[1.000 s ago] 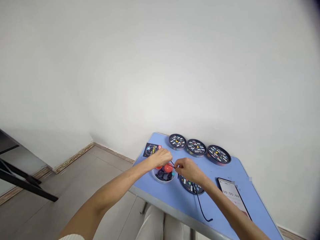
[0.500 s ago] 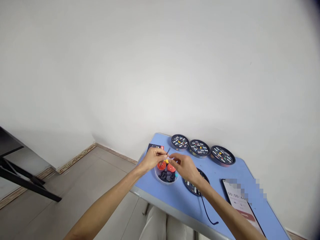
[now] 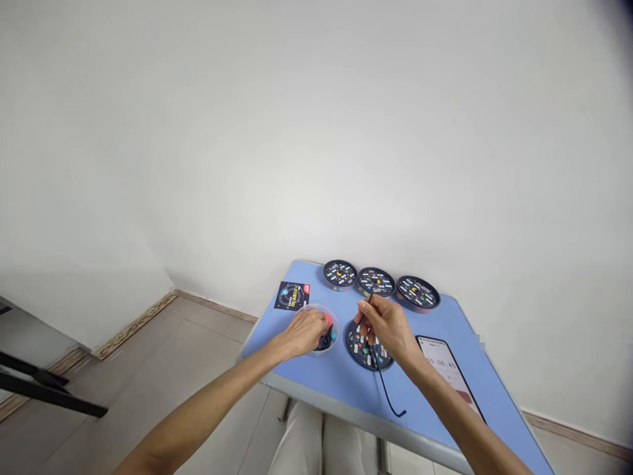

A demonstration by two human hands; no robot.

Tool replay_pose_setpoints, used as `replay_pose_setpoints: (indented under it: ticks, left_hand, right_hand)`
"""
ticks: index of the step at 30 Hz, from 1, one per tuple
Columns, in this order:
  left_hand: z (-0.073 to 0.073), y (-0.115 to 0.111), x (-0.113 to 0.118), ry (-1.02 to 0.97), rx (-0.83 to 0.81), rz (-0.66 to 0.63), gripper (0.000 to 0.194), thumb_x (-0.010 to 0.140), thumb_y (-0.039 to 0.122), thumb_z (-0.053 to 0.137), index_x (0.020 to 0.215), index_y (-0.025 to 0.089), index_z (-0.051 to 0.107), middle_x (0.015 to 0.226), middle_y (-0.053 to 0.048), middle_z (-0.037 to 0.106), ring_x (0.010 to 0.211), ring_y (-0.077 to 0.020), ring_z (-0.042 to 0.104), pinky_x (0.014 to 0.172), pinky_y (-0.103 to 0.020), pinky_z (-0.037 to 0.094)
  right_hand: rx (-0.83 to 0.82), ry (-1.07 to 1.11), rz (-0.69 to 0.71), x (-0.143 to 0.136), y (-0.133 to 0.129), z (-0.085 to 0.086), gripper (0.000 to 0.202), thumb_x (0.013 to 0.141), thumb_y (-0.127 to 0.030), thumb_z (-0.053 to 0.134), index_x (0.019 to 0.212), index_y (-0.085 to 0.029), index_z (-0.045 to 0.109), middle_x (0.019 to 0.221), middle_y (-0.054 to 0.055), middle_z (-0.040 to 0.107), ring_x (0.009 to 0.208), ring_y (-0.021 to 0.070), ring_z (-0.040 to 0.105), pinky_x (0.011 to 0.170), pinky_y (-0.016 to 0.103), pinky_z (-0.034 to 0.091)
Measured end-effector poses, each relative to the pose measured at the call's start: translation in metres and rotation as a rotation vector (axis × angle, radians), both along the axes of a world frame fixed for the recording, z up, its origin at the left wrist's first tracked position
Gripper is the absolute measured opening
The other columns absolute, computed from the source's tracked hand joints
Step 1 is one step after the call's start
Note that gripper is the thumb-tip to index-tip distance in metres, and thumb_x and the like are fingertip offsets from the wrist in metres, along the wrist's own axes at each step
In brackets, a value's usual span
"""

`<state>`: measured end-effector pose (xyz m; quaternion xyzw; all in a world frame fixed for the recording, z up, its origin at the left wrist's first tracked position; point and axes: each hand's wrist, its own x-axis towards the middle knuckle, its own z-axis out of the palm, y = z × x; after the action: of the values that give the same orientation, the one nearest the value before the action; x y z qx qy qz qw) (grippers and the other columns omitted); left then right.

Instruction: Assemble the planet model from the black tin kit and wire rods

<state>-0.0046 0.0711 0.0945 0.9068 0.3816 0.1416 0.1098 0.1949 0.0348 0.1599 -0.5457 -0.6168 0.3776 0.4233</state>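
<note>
My left hand (image 3: 307,332) reaches into a clear round tub (image 3: 337,324) of red, teal and black pieces; its fingertips are hidden among them. My right hand (image 3: 383,321) is pinched around a thin black rod, above a round black disc (image 3: 357,349) printed with small coloured shapes and white labels. A black cord (image 3: 387,394) with a bent end runs from the disc towards the table's front edge. Where the rod and cord meet is too small to make out.
Three round tins (image 3: 340,273), (image 3: 376,282), (image 3: 418,293) line the back of the blue table (image 3: 316,377). A dark card (image 3: 291,295) lies behind the tub. At the right, a phone (image 3: 448,369) shows a timer. Black metal legs (image 3: 54,389) stand at the far left.
My hands have parted: the left has gone down into the tub and the right has moved over the disc. The card is now uncovered, and the view has shifted slightly.
</note>
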Motion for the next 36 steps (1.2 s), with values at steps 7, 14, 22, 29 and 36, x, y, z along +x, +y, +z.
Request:
replay_pose_setpoints:
  ticks: [7,14,22,29,36]
  left_hand:
    - [-0.008,0.007,0.002,0.177,0.101,-0.039,0.027,0.083,0.003,0.049,0.078,0.017,0.072,0.062,-0.007,0.063,0.069,-0.0224,0.06,0.067,-0.029,0.04]
    - [-0.013,0.016,0.0,0.168,0.165,-0.192,0.021,0.082,0.005,0.058,0.09,0.019,0.072,0.079,-0.008,0.068,0.078,-0.022,0.063,0.073,-0.03,0.041]
    - [-0.014,0.025,-0.009,0.006,0.098,-0.288,0.018,0.086,0.012,0.059,0.071,0.018,0.067,0.067,-0.005,0.062,0.071,-0.0194,0.059,0.073,-0.029,0.042]
    - [-0.012,0.02,-0.009,-0.457,-0.088,-0.111,0.019,0.09,0.03,0.055,0.083,0.018,0.068,0.083,-0.005,0.064,0.075,-0.0158,0.059,0.072,-0.027,0.046]
    - [0.01,-0.007,0.012,-0.916,-0.358,0.101,0.039,0.09,0.051,0.051,0.084,0.013,0.062,0.062,-0.003,0.065,0.05,-0.0131,0.06,0.05,-0.024,0.05]
  right_hand:
    - [0.013,0.005,-0.011,0.012,-0.003,-0.007,0.022,0.078,-0.042,0.057,0.076,-0.02,0.059,0.045,-0.006,0.054,0.039,0.0111,0.045,0.044,0.024,0.036]
    - [-0.201,0.292,0.047,0.013,-0.007,-0.006,0.034,0.066,-0.049,0.07,0.076,-0.021,0.053,0.045,-0.009,0.052,0.036,0.0059,0.032,0.038,0.02,0.019]
    - [-0.294,0.565,0.087,0.029,-0.016,0.008,0.036,0.063,-0.043,0.078,0.083,-0.015,0.069,0.06,-0.004,0.054,0.047,0.0065,0.042,0.041,0.019,0.025]
    - [-0.258,0.836,0.029,0.055,-0.025,0.004,0.033,0.051,-0.011,0.076,0.085,-0.012,0.077,0.073,0.005,0.065,0.062,0.013,0.055,0.053,0.025,0.043]
    - [-0.159,0.832,-0.065,0.033,-0.041,-0.008,0.033,0.061,-0.037,0.086,0.08,-0.014,0.073,0.06,0.001,0.061,0.046,0.0086,0.047,0.041,0.022,0.037]
